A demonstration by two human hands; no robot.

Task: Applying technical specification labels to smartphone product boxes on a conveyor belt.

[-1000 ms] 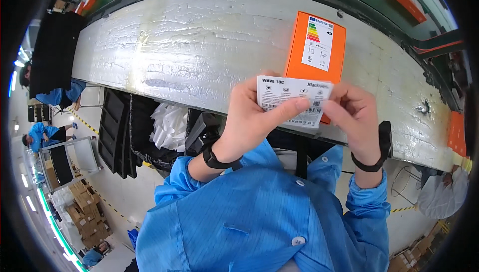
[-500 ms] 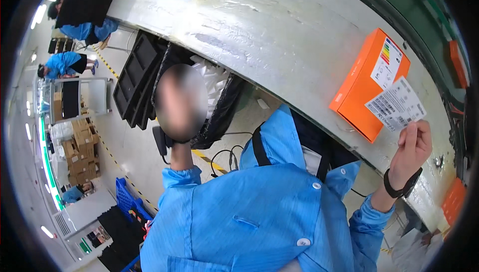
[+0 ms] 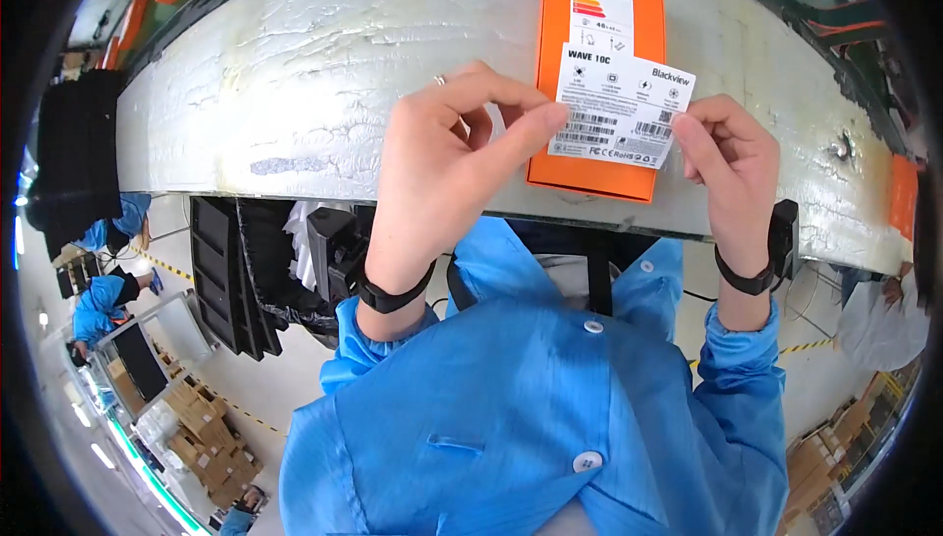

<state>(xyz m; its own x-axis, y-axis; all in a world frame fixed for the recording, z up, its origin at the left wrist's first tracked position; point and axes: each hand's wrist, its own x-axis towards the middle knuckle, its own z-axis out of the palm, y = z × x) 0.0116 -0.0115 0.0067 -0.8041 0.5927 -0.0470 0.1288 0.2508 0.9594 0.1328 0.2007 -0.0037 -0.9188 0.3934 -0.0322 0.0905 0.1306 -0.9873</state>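
Note:
A white printed label [image 3: 629, 109] is stretched between my two hands over an orange box [image 3: 601, 179]. My left hand [image 3: 452, 138] pinches the label's left edge between thumb and forefinger, a ring on one finger. The right edge is pinched by my right hand [image 3: 732, 158]. Under the label, the box lies on the worn silvery worktable [image 3: 324, 94] close to its front edge. A second sticker with coloured bars [image 3: 604, 5] sits on the box's far part. The label covers the middle of the box, and I cannot tell whether it touches the box's face.
Black trays [image 3: 224, 276] lean below the table on the left, beside a black-lined bin [image 3: 285, 241] holding white scraps. More orange boxes [image 3: 904, 195] appear at the far right and far left. Co-workers [image 3: 98, 305] in blue and stacked cartons [image 3: 211, 438] are further off.
My left hand has come from over the bin to the label's left edge. The view has turned, and the label now lies squarer with the box. My right hand still grips it.

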